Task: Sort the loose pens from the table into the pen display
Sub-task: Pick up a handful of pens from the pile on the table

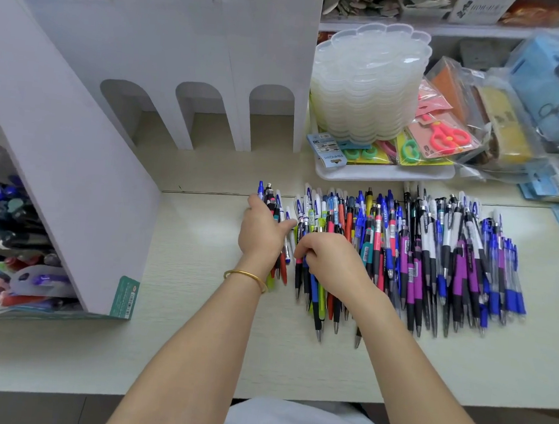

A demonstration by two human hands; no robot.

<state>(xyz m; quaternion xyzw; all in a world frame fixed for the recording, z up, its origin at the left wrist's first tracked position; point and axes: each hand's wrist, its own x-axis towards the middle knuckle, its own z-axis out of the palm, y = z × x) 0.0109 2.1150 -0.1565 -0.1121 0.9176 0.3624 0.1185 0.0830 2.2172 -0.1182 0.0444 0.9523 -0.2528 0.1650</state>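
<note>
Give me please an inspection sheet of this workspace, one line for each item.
surface: pale table.
job's things: loose pens in a wide heap, tips mostly toward the person; pen display of white card at left, its pockets already holding pens.
clutter: stack of clear trays and packed scissors on a white tray.
fingers: left hand curls round a few pens at the heap's left edge; right hand pinches pens beside it.
cables: nothing seen.
surroundings: shelf with packaged goods behind; gold bangle on the left wrist.
</note>
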